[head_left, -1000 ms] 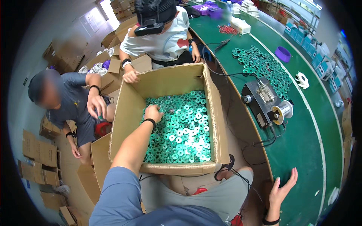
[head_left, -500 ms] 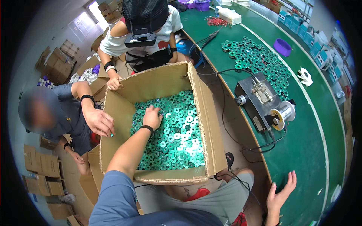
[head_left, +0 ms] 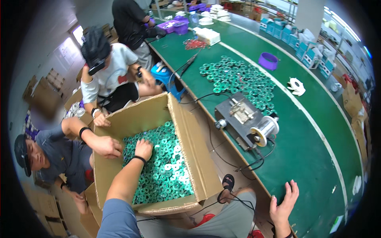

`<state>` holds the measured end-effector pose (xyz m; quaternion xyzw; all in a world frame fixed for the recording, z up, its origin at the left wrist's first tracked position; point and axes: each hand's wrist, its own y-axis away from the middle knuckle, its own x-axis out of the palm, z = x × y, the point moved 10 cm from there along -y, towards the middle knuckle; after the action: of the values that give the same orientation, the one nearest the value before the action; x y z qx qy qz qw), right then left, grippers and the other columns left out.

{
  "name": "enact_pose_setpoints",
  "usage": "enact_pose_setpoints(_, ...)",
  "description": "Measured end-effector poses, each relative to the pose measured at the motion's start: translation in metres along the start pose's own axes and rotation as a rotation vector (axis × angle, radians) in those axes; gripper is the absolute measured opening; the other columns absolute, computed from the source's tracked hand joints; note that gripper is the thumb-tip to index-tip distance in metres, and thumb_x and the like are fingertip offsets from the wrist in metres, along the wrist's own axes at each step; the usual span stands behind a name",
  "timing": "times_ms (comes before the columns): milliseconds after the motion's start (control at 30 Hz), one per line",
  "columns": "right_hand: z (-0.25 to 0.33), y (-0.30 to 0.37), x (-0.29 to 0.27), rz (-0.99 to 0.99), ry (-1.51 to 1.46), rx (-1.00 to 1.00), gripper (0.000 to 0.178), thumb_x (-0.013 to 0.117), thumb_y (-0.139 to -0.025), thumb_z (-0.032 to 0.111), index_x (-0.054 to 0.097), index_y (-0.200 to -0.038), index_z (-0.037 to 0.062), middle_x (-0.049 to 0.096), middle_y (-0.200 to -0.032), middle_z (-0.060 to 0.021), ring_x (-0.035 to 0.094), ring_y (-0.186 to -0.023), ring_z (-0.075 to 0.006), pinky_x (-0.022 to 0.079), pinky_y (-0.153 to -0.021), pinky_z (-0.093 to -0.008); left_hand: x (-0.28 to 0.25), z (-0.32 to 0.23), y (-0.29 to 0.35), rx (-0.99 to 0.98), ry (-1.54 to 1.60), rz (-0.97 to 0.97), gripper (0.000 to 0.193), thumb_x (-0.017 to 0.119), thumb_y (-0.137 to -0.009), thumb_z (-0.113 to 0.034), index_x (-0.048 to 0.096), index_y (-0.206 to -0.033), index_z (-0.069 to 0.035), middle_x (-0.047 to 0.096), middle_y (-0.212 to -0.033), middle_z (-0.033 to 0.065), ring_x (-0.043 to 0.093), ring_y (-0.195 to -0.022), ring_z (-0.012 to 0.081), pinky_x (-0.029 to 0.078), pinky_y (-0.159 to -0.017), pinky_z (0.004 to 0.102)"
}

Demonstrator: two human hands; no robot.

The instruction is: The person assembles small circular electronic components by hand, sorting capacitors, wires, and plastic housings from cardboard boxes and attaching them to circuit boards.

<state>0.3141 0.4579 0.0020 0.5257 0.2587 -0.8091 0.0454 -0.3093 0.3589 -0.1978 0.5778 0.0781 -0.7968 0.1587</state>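
A: Left hand (head_left: 143, 150)?
B: Down inside the cardboard carton (head_left: 200, 148), back of the hand up, fingers bent into the loose green rings (head_left: 166, 168). Fingertips sunk out of sight—can't tell whether they grip one.
A: Rings, relative to that hand?
B: Under it and all round it, a thick layer, most of it showing to its right and nearer the body.
A: Others close by?
B: Two. A grey-shirted co-worker's hand (head_left: 108, 146) is just left of the left hand, fingers curled, by the carton's left wall. A white-shirted co-worker's hand (head_left: 102, 119) is ahead and to the left, on the carton's rim.
A: Right hand (head_left: 283, 203)?
B: Well apart from the left, nothing in it, fingers spread—at the near edge of the green surface (head_left: 307, 158). Contact there is hard to judge from this angle.
A: Ahead of it?
B: Ahead and a little left, a black device (head_left: 238, 119) with a wire spool (head_left: 268, 130). Past that, a spread of green rings (head_left: 238, 81). Farther ahead of the hand, a white plastic piece (head_left: 296, 86) and a purple bowl (head_left: 268, 61).
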Motion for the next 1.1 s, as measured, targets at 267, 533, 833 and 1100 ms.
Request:
enact_pose_setpoints(267,-0.002,-0.002,0.003,0.018,0.001,0.000,0.065,0.074,-0.072,0.020,0.051,-0.131,0.0026,0.045,-0.138,-0.0235,0.044,-0.127,-0.0460,0.035,-0.107,-0.0567,0.003,0.021,0.028,-0.322,0.359,-0.081,0.031,0.074,-0.078,-0.015,0.071,-0.109,-0.011,0.065,-0.111,0.0090,0.056,-0.111,0.0329,0.044,-0.093,0.0475)
enact_pose_setpoints(533,-0.005,0.001,-0.008,-0.006,-0.030,0.012,0.063,0.075,-0.075,0.026,0.054,-0.130,0.0058,0.045,-0.138,-0.0209,0.043,-0.129,-0.0433,0.033,-0.109,-0.0555,-0.090,0.030,0.046,-0.401,0.545,-0.258,0.050,0.074,-0.083,-0.018,0.060,-0.129,-0.006,0.058,-0.129,0.0151,0.053,-0.120,0.0356,0.042,-0.102,0.0492)
enact_pose_setpoints(833,-0.010,0.009,-0.019,-0.033,-0.105,0.032,0.061,0.073,-0.080,0.028,0.052,-0.135,0.0093,0.042,-0.142,-0.0182,0.038,-0.134,-0.0407,0.030,-0.112,-0.0556,-0.309,-0.051,0.193,-0.051,1.124,-0.607,0.031,0.058,-0.089,-0.002,0.059,-0.120,0.005,0.062,-0.108,0.0145,0.061,-0.101,0.0246,0.049,-0.091,0.0353)
enact_pose_setpoints(1100,-0.016,0.017,-0.022,-0.097,-0.137,0.037,0.060,0.070,-0.084,0.033,0.053,-0.136,0.0098,0.044,-0.142,-0.0174,0.037,-0.136,-0.0380,0.027,-0.114,-0.0557,-0.264,-0.054,0.295,-0.286,1.076,-0.589,0.028,0.054,-0.101,-0.011,0.060,-0.125,0.002,0.064,-0.122,0.0143,0.059,-0.113,0.0257,0.045,-0.101,0.0364)
